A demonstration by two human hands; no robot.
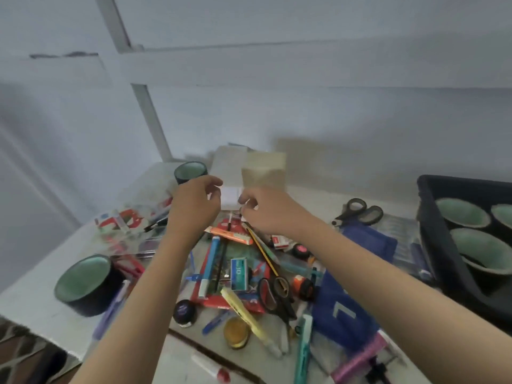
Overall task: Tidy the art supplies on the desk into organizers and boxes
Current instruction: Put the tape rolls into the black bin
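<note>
Reaching out over the cluttered pale desk (pixel 55 322), the person's two hands hover close together above the far side of the pile. The left hand (pixel 194 203) has its fingers curled and its thumb stretched toward a small white square block (pixel 230 196); whether it touches the block cannot be told. The right hand (pixel 263 209) has its fingertips bunched tightly together just beside the same block, and blur hides whether they pinch anything.

Behind the block a tan paper rectangle (pixel 264 167) and a white paper sheet (pixel 228 162) stand against the wall. Beneath the forearms the art supplies lie loose on the desk:
- a flat red packet (pixel 210 296) with a blue-green staple box (pixel 238 274) on it
- an orange utility cutter (pixel 230 234)
- a yellow-and-black pencil (pixel 263 252)
- a pale yellow highlighter (pixel 243 309)
- black-handled scissors (pixel 274 293)
- a teal pen (pixel 303 350)
- a round amber jar (pixel 235 331)

A blue fabric pouch (pixel 340 309) lies to the right of the pile. One dark cup with a green inside (pixel 86 284) stands at the near left, and another (pixel 190 171) at the far edge. A dark tray (pixel 432 239) at the right holds three more such cups. A second pair of scissors (pixel 358 212) lies near it.
</note>
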